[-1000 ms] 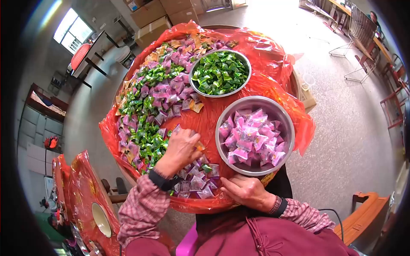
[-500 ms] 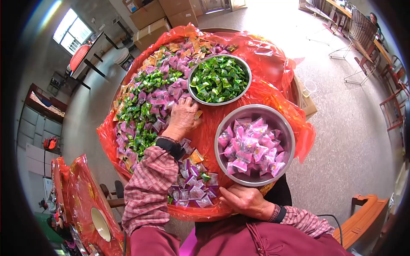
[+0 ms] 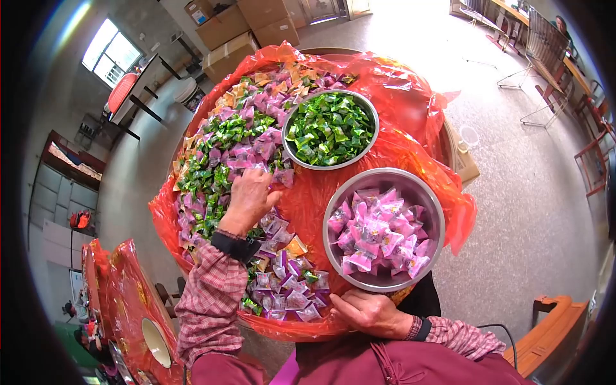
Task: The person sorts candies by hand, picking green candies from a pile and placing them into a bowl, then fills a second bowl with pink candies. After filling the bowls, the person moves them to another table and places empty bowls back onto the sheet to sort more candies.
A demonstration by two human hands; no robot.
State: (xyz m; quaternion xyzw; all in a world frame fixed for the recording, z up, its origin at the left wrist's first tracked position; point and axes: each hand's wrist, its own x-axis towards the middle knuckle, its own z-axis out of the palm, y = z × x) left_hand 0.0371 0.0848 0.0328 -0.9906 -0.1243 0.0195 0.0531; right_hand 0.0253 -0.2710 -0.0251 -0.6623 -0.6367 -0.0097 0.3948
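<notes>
Over a pile of small wrapped packets [image 3: 221,144] in pink, green and orange, my left hand [image 3: 249,200] reaches with its thumb apart from the fingers. Its fingertips touch pink packets, and I see nothing held in it. Below it lies a group of clear and purple packets [image 3: 292,289]. My right hand [image 3: 372,313] rests with fingers stretched out on the near edge of the red plastic sheet [image 3: 308,205], just under a metal bowl [image 3: 438,221] of pink packets [image 3: 378,234]. A second metal bowl [image 3: 377,128], farther back, holds green packets [image 3: 330,128].
Cardboard boxes [image 3: 231,54] are stacked behind the round surface, and another box [image 3: 463,157] stands at its right. A red-covered piece with a round opening [image 3: 156,343] is at lower left. A wooden bench [image 3: 555,337] is at lower right, with chairs [image 3: 545,48] beyond.
My left hand has moved left and toward me, away from the green packets' bowl. The view has shifted slightly. My right hand stays by the near edge.
</notes>
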